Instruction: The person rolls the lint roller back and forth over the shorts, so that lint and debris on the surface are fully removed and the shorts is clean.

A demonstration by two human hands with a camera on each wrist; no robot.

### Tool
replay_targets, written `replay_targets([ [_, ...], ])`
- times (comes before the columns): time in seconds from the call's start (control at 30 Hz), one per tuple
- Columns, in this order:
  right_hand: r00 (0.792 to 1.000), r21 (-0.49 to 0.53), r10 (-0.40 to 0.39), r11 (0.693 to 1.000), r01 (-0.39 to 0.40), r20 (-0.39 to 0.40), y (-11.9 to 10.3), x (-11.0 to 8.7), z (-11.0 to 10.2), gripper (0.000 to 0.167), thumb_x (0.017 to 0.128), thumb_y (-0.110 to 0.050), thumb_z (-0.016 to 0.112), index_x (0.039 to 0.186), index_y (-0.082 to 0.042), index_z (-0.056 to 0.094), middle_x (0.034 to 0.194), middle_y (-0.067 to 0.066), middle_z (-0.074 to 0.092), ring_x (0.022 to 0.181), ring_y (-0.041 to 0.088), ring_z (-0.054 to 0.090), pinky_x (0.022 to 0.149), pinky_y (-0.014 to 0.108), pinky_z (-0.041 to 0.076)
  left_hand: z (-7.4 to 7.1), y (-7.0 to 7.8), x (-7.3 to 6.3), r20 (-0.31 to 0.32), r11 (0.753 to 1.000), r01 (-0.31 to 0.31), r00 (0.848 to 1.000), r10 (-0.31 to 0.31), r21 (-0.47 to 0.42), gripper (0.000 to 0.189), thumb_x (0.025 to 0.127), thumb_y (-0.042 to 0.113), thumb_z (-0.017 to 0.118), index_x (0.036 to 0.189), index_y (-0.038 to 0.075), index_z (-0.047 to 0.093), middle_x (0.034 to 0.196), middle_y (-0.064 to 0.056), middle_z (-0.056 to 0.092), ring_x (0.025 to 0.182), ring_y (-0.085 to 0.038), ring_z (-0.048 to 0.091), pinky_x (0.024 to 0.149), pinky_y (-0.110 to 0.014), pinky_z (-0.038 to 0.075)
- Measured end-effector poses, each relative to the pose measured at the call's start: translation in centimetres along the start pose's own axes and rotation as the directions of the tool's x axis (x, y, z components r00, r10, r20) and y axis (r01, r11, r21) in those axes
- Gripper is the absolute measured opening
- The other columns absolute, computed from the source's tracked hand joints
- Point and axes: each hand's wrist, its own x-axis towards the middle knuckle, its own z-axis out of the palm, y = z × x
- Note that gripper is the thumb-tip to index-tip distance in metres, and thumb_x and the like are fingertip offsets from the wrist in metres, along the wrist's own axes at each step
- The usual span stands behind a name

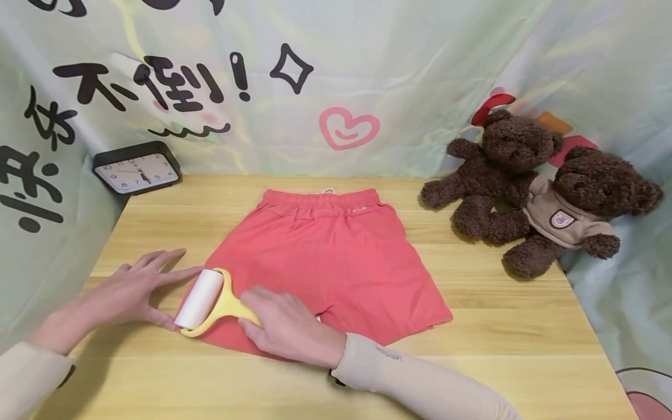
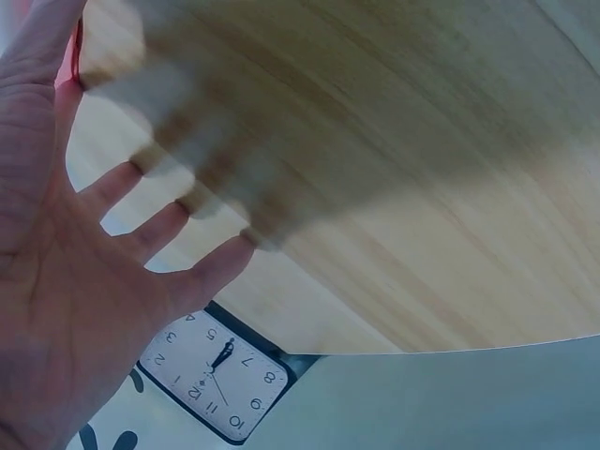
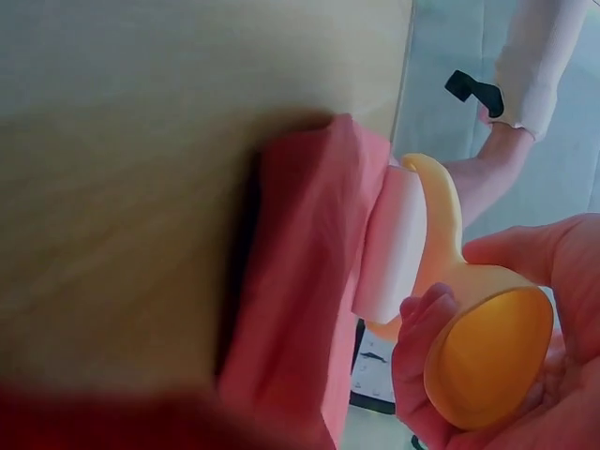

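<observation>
At the left of the counter [image 1: 525, 326], a black-framed clock [image 1: 137, 172] stands behind the left hand [image 1: 126, 294], whose grip is loose, fingers spread, thumb and forefinger at the edge of the red shorts [image 1: 315, 256]. A lint roller [image 1: 199, 298] rests on the shorts' left side, its yellow handle [image 1: 237, 308] clasped in the grip of the right hand [image 1: 289, 324]. Farther right sit two brown teddy bears [image 1: 493, 169].

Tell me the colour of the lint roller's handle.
The lint roller's handle is yellow; the head view shows it best.
</observation>
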Motion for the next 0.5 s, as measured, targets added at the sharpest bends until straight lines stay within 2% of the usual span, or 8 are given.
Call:
replay_targets([
  [0.3,1.0,-0.008,0.006,1.0,-0.006,0.019,0.5,-1.6,-1.3,0.029,0.102,-0.019,0.074,0.091,-0.018,0.048,0.082,-0.007,0.042,0.063,0.006,0.035,0.053,0.015,0.031,-0.5,0.2,0.0,0.01,1.0,-0.006,1.0,0.006,-0.005,0.118,0.063,0.093,0.074,0.161,0.031,0.057,0.165,-0.024,0.039,0.141,-0.056,0.041,0.091,-0.088,0.041],
  [0.5,1.0,-0.023,0.003,1.0,-0.003,0.024,0.8,-2.1,-1.4,0.029,0.102,-0.018,0.074,0.091,-0.018,0.047,0.081,-0.007,0.042,0.062,0.005,0.035,0.052,0.016,0.032,-0.7,0.7,0.1,0.039,0.997,0.021,0.999,-0.018,-0.077,0.116,0.067,0.089,0.08,0.163,0.029,0.055,0.166,-0.025,0.036,0.144,-0.058,0.036,0.093,-0.092,0.036],
])
